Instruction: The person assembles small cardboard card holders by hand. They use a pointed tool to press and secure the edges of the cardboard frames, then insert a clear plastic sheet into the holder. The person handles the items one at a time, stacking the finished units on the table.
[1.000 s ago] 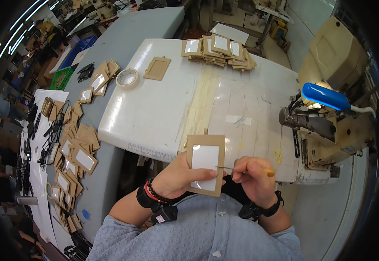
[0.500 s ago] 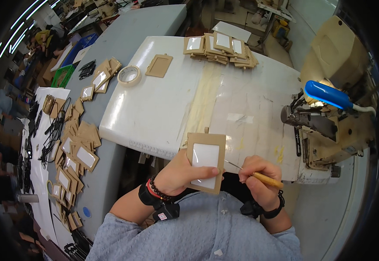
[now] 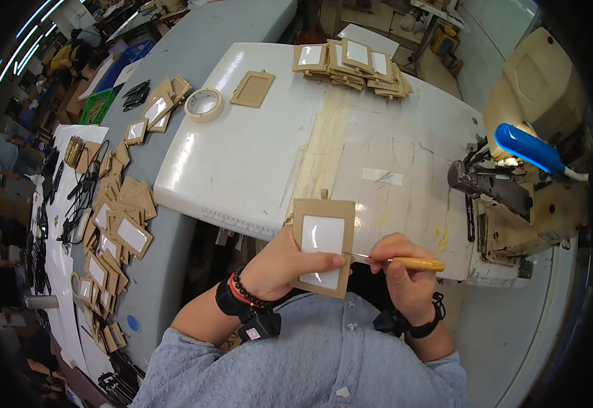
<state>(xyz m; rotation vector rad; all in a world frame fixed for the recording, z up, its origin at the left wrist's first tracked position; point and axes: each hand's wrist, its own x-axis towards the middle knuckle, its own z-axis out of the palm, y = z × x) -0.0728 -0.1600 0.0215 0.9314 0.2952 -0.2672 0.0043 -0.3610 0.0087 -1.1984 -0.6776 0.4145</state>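
My left hand (image 3: pixel 286 264) grips a tan card holder (image 3: pixel 338 234) with a clear window and a small tab at its top, its thumb pressed across the front. The holder stands over the near edge of the white table. In my right hand (image 3: pixel 402 272) is an awl (image 3: pixel 417 264) with a wooden handle and a thin metal shaft. The shaft points left and its tip meets the holder's right edge; whether it goes in I cannot tell.
A pile of card holders (image 3: pixel 357 54) lies at the table's far end. Nearer are a single tan frame (image 3: pixel 253 90) and a tape roll (image 3: pixel 204 105). At right stands a sewing machine (image 3: pixel 534 88) with a blue lamp (image 3: pixel 529 147). More holders (image 3: pixel 130 234) cover the grey table (image 3: pixel 174 268) at left.
The awl has turned closer to level, and its tip has come to the holder's right edge. My left hand keeps its hold on the holder. The whole view has shifted slightly.
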